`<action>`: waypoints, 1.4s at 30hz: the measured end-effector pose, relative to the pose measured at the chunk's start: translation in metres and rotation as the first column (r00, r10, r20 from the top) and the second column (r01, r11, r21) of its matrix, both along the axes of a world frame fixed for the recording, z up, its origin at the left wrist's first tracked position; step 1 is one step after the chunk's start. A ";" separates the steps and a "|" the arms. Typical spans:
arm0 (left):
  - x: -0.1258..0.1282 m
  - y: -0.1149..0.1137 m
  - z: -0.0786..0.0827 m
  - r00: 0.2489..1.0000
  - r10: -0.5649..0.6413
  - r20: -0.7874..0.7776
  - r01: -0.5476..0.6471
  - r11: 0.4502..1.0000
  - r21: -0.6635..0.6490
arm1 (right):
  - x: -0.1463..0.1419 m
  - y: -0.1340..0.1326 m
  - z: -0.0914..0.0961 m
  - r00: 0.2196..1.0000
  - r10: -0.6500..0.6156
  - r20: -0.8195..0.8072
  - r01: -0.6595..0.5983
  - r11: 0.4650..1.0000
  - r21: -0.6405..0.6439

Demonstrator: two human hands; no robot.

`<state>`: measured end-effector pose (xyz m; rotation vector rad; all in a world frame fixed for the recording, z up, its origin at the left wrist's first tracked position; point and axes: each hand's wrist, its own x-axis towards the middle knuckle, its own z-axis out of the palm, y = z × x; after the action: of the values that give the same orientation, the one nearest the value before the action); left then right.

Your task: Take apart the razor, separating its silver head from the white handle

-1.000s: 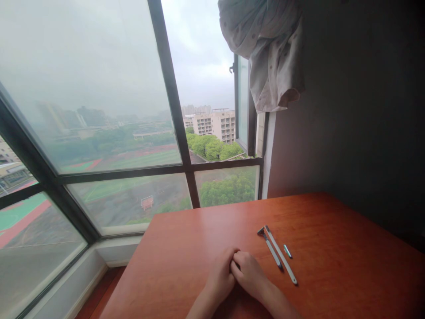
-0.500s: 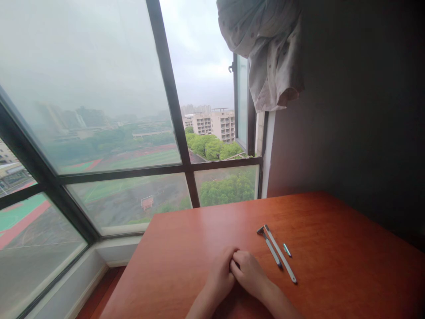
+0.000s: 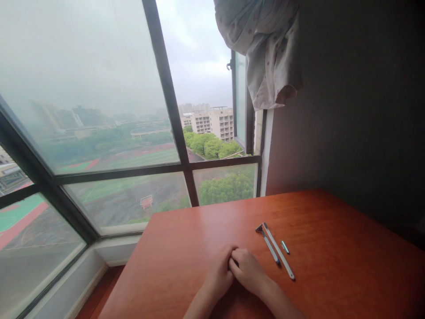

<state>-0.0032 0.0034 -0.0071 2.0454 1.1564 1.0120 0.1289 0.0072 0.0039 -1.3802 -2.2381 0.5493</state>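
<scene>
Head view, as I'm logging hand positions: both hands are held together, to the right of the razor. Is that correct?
Not quite: the side is wrong. The head view shows the left hand and right hand held together, to the left of the razor.

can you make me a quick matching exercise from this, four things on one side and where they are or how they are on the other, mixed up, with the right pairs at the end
1. left hand and right hand
2. razor-like tool
3. small teal piece
4. pale cloth

A. lying just right of the long pale stick
B. bunched, hanging up high
C. clasped together
D. lying just left of the long pale stick

Pairs: 1-C, 2-D, 3-A, 4-B
</scene>
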 end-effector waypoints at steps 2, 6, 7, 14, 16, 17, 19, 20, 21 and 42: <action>0.001 -0.001 0.001 1.000 0.009 -0.002 -0.009 1.000 0.007 | 0.004 0.001 0.008 1.000 0.019 0.015 -0.019 1.000 -0.001; 0.002 -0.002 0.001 0.996 0.085 -0.031 -0.085 0.996 0.003 | 0.037 0.013 0.025 0.999 -0.046 0.012 0.046 0.998 0.037; 0.002 -0.002 0.001 0.993 0.107 -0.040 -0.107 0.994 -0.003 | 0.052 0.017 0.025 0.990 -0.143 -0.014 0.144 0.988 0.059; 0.002 0.000 0.000 0.988 0.143 -0.061 -0.144 0.990 -0.008 | 0.147 0.030 -0.004 0.796 -0.567 0.211 0.581 0.814 -0.008; 0.003 0.000 0.001 0.988 0.144 -0.063 -0.145 0.989 -0.004 | 0.152 0.029 -0.009 0.806 -0.539 0.245 0.562 0.826 -0.030; 0.003 0.000 0.001 0.987 0.146 -0.062 -0.146 0.989 -0.002 | 0.151 0.029 -0.010 0.818 -0.520 0.248 0.544 0.838 -0.038; 0.003 0.000 0.001 0.987 0.149 -0.059 -0.149 0.989 -0.001 | 0.143 0.030 -0.009 0.849 -0.476 0.227 0.499 0.865 -0.051; 0.004 0.000 0.002 0.987 0.148 -0.059 -0.148 0.989 -0.004 | 0.137 0.031 -0.008 0.866 -0.454 0.209 0.474 0.878 -0.059; 0.004 0.000 0.002 0.988 0.145 -0.060 -0.146 0.989 -0.007 | 0.130 0.032 -0.006 0.885 -0.427 0.184 0.444 0.894 -0.062; 0.006 -0.002 0.015 0.973 0.154 -0.175 -0.139 0.986 0.093 | 0.024 0.016 0.006 0.995 -0.084 0.048 0.085 0.996 -0.027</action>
<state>0.0033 0.0011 0.0082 2.1781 1.3990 0.9703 0.1529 0.0236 0.0101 -1.5095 -2.2049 0.5277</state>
